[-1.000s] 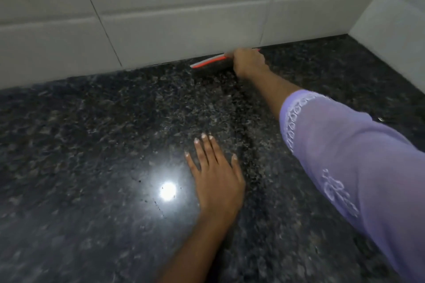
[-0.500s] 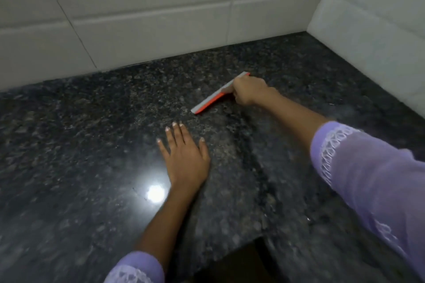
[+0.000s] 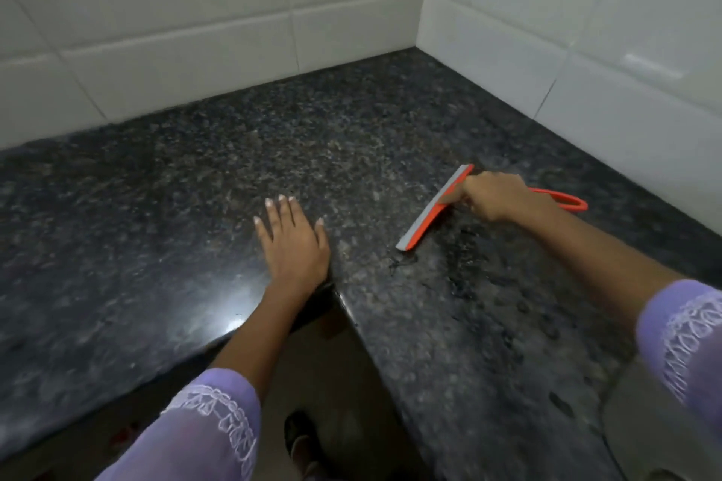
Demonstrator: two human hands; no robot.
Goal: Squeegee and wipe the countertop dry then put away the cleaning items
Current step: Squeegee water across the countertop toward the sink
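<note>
1. Right now the right hand (image 3: 494,196) is gripping the squeegee (image 3: 435,209), blade lying diagonally on the wet surface (image 3: 449,324).
2. Meanwhile the left hand (image 3: 291,242) is resting flat, fingers spread, well left of it.

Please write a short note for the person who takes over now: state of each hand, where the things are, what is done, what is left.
Left hand: open, flat on the countertop near the inner corner of its front edge.
Right hand: grips the orange squeegee; blade on the counter, handle loop pointing toward the right wall.
Done: hard to judge; the stone toward the back wall shows no droplets.
Left: water streaks and droplets lie below the blade, toward the front edge on the right. Pull them off, wipe dry, put the items away. No cloth is in view.
</note>
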